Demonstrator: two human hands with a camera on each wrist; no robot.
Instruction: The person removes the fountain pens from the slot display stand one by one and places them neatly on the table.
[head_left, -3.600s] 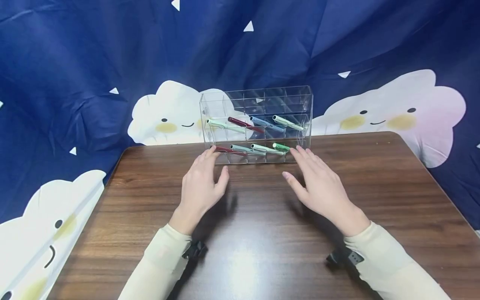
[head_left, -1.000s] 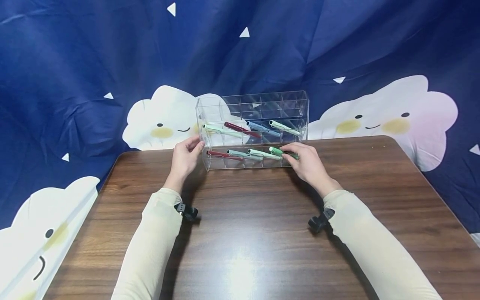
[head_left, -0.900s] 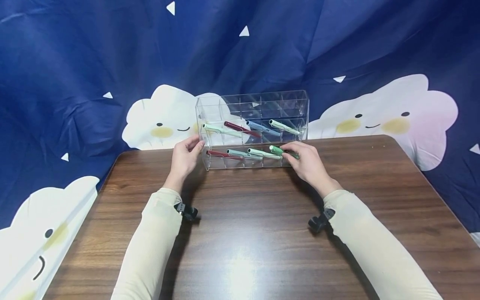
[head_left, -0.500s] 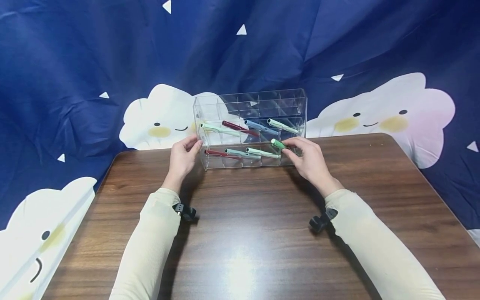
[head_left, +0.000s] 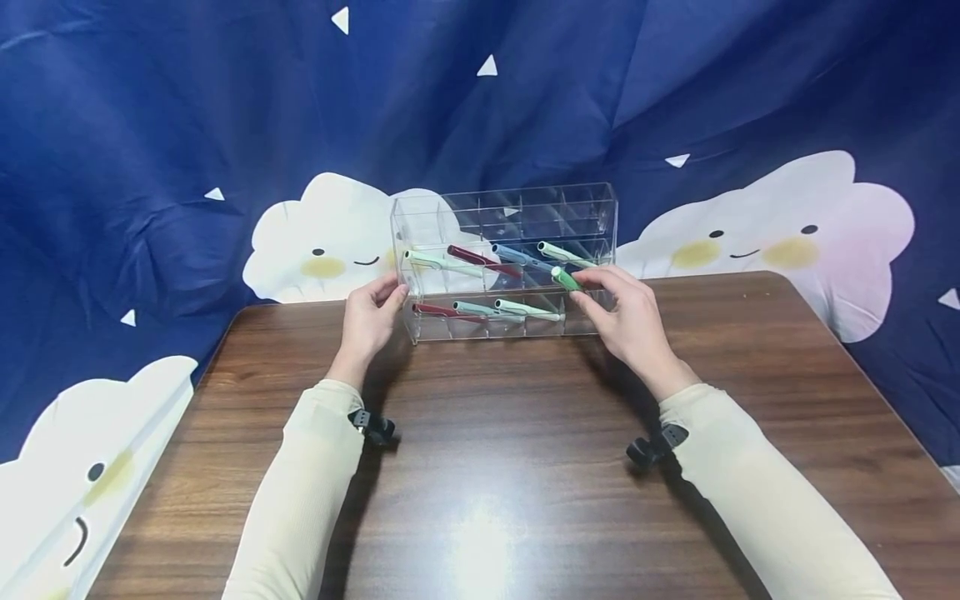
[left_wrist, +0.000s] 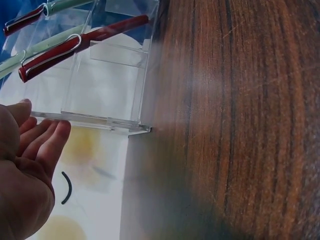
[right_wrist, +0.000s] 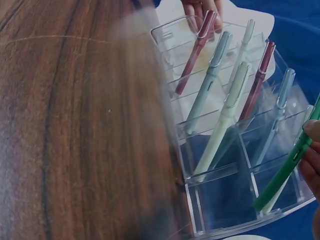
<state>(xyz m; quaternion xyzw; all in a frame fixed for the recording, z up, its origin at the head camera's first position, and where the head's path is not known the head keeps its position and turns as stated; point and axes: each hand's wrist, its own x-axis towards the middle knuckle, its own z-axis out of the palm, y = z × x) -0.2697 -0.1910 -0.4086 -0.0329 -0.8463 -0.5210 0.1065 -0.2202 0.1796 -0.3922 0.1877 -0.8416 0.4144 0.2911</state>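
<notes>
Near the table's back edge stands a clear acrylic pen holder [head_left: 498, 202] with stepped compartments. My left hand [head_left: 367, 321] grips its left side, thumb at the front edge, fingertips at the outer wall in the left wrist view. My right hand [head_left: 630, 321] pinches a green pen [head_left: 564, 278] between thumb and fingers, tilted above the holder's lower right compartment. In the lower tier lean a dark red pen [head_left: 433, 310], a teal pen [head_left: 471, 309] and a pale green pen [head_left: 521, 308]. Behind them, the upper tier holds several more, including a blue pen [right_wrist: 284, 95] and a dark red pen [right_wrist: 260, 75].
A brown wooden table [head_left: 480, 442] spreads in front of the holder, with a bright light reflection near its front. A dark blue curtain [head_left: 225, 100] with white clouds hangs right behind. Black wrist cameras sit on both sleeves.
Both hands have moved from in front of the holder to its sides; the left took hold of its side. The right hand has pinched the green pen and lifted it out of the lower tier.
</notes>
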